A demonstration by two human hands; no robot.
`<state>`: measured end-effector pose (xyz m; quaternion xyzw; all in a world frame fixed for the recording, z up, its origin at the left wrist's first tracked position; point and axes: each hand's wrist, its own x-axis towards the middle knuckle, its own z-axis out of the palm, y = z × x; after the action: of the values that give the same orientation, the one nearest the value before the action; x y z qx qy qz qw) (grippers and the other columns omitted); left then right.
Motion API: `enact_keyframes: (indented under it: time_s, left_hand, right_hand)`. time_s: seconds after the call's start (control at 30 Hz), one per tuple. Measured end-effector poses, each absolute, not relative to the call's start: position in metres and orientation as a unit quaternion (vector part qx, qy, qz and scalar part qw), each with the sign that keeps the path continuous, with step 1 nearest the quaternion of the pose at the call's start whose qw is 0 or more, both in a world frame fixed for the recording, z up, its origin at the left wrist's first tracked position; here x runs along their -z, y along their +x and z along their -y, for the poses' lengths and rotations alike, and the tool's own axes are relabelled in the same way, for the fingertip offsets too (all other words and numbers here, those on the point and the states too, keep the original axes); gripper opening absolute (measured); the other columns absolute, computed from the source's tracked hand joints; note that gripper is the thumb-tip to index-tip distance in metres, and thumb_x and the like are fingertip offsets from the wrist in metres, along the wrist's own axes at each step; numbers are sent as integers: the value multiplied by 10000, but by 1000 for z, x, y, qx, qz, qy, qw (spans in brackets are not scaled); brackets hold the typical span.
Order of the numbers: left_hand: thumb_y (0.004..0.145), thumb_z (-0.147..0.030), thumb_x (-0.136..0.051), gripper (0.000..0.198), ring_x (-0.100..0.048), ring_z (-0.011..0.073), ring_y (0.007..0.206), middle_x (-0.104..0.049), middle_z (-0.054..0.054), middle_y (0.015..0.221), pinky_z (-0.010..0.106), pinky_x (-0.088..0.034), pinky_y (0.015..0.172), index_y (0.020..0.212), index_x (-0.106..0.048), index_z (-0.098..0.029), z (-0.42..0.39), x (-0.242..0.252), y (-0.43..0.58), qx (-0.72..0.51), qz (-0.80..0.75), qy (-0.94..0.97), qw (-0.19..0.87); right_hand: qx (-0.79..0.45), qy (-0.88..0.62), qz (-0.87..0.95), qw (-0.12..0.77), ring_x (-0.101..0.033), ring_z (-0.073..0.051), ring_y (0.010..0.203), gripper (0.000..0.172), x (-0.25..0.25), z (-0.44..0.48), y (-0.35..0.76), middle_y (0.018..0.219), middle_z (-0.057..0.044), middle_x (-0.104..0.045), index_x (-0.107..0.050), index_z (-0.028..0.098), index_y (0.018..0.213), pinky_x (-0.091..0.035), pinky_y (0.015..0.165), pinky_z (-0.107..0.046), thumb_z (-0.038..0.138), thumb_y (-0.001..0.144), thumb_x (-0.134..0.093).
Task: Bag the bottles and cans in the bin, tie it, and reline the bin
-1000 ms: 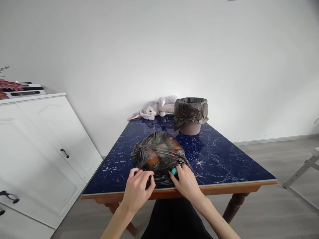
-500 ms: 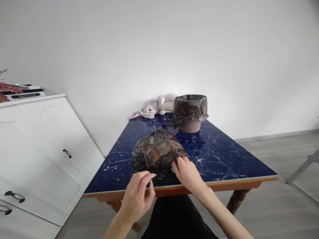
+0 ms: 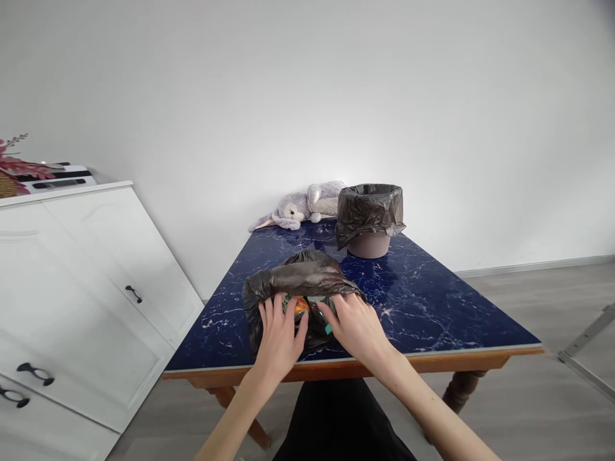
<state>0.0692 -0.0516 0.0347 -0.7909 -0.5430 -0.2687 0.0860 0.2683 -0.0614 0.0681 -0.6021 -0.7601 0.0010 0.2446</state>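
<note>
A black plastic bag (image 3: pixel 300 282) full of rubbish lies near the front edge of the blue marble table (image 3: pixel 423 307). Something orange and green shows at its opening. My left hand (image 3: pixel 278 336) lies on the bag's near side with its fingers spread at the opening. My right hand (image 3: pixel 355 326) grips the bag's right edge beside it, with a small teal thing under its fingers.
A small bin (image 3: pixel 369 218) lined with a black bag stands at the table's far end. A grey plush rabbit (image 3: pixel 300 206) lies beside it against the wall. A white cabinet (image 3: pixel 72 288) stands to the left. Metal legs (image 3: pixel 589 349) show at the right.
My left hand has lifted off the bag's near edge and come back down at its opening. The bag's opening is now spread wider, showing the orange thing inside.
</note>
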Motion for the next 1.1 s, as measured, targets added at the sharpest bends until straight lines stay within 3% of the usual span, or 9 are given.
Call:
enact_keyframes:
  time_s: [0.17,0.3,0.53,0.67,0.77,0.87,0.93,1.0,1.1]
  left_hand:
    - [1001,-496,-621,592,-383,504,1509,-493,222,1510,805,-297,1153,1527,-467,-271,41,-35,53,232,551,-795,106]
    - [919,-499,-730,727,-545,480,1366,-593,225,1404,766,-334,1155,1513,-412,-224,37,-27,51,230,572,-780,110]
    - [932,-276,-676,400,-646,395,1214,-671,154,1244,582,-551,1026,1299,-527,-225,40,-31,49,253,560,-784,84]
    - [934,-200,-625,506,-623,346,1319,-601,131,1454,442,-616,989,1423,-526,-281,65,-46,42,245,514,-822,-14]
    - [996,-246,-588,575,-542,307,1464,-366,86,1719,342,-619,1009,1549,-469,-351,91,-69,36,218,451,-852,-153]
    - [986,-267,-622,567,-534,321,1477,-381,74,1726,345,-625,1009,1533,-510,-364,110,-96,24,240,429,-840,-228]
    - [962,-300,-660,559,-608,342,1398,-494,101,1657,386,-644,983,1508,-543,-335,114,-113,9,280,439,-816,-250]
    - [942,-410,-690,574,-743,339,1169,-597,139,1563,357,-696,743,1486,-543,-301,113,-126,-11,329,464,-768,-295]
    - [917,-599,-660,618,-768,233,705,-632,154,1520,354,-639,501,1427,-521,-277,101,-135,-45,374,552,-683,-296]
  right_hand:
    - [12,-600,739,306,-691,-332,1165,421,-30,57,264,1247,-206,-678,-528,152,1391,-557,853,-363,456,1104,-475]
    - [-44,-609,719,332,-732,-326,1063,440,-8,46,265,1190,-194,-707,-527,151,1323,-532,771,-342,523,1091,-490]
    - [-101,-618,708,327,-748,-258,808,403,-3,27,281,870,-55,-743,-506,243,939,-369,602,-290,631,1037,-543]
    - [-124,-629,692,330,-745,-264,800,403,1,17,297,859,-45,-754,-460,260,900,-332,596,-291,629,1004,-584]
    - [-137,-639,678,336,-747,-283,824,408,6,9,315,903,-53,-766,-456,265,931,-335,607,-293,649,991,-579]
    - [-150,-639,672,344,-745,-288,841,416,11,4,333,928,-55,-765,-442,270,948,-370,628,-296,672,995,-540]
    - [-157,-635,671,350,-743,-284,844,402,13,3,342,939,-54,-762,-434,272,951,-391,643,-299,660,1001,-524]
    - [-161,-631,671,354,-738,-281,840,358,15,4,346,954,-52,-760,-438,270,974,-397,650,-302,615,1003,-528]
    - [-165,-627,672,358,-724,-274,816,283,16,5,346,956,-43,-758,-450,266,1022,-386,653,-302,530,992,-550]
